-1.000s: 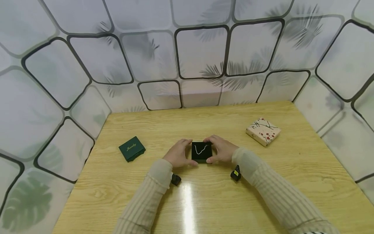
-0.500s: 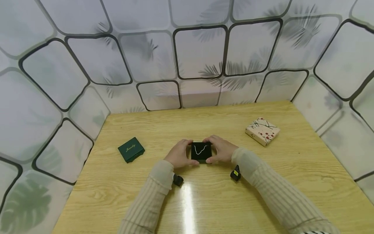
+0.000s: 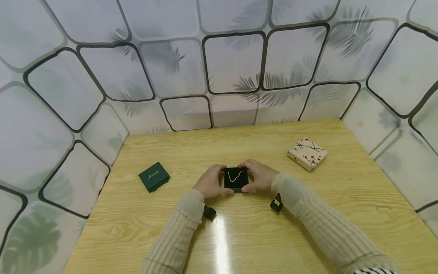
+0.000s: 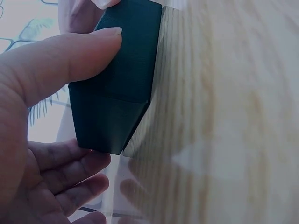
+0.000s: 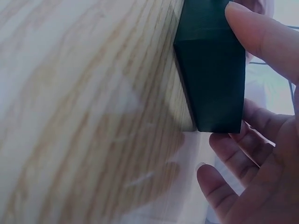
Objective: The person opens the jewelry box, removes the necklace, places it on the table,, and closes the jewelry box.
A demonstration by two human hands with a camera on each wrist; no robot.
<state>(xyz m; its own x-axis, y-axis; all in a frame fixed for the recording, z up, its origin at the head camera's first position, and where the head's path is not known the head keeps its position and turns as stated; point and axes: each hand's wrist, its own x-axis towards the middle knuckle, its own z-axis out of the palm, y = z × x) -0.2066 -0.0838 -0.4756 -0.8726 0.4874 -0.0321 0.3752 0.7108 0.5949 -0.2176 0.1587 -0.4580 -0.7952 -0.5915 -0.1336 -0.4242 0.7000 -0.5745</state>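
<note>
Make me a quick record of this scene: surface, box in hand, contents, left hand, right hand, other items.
Surface: wood-grain table
Box in hand: dark green jewelry box, open, on the table
Contents: silver-coloured chain on a black insert
Left hand: grips the box's left end, thumb on its near side
Right hand: grips the right end, thumb likewise
Other items: green gold-lettered piece, perhaps the lid, at left; floral-patterned box, farther back at right

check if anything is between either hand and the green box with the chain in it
Nothing visible is: the left hand and right hand grip the green box directly, from either side.
</note>
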